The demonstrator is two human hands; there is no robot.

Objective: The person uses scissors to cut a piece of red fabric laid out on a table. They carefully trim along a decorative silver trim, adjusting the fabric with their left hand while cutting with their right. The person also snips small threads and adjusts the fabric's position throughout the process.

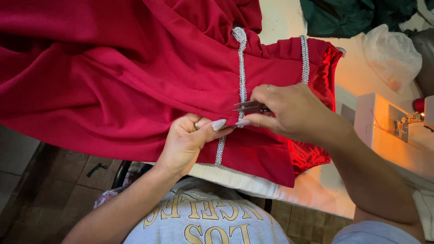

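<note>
Fingers (260,118) hold small scissors (247,108) level, tips pointing left.

Brown tiled floor (54,190) beneath a white table (352,77).

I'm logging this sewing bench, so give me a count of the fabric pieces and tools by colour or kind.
Red garment, pinched by the left hand: 1
Silver beaded trim strips on it: 2
Dark green cloth: 1
Small snips in the right hand: 1
White sewing machine: 1
Clear plastic bag: 1
Total: 7
</note>
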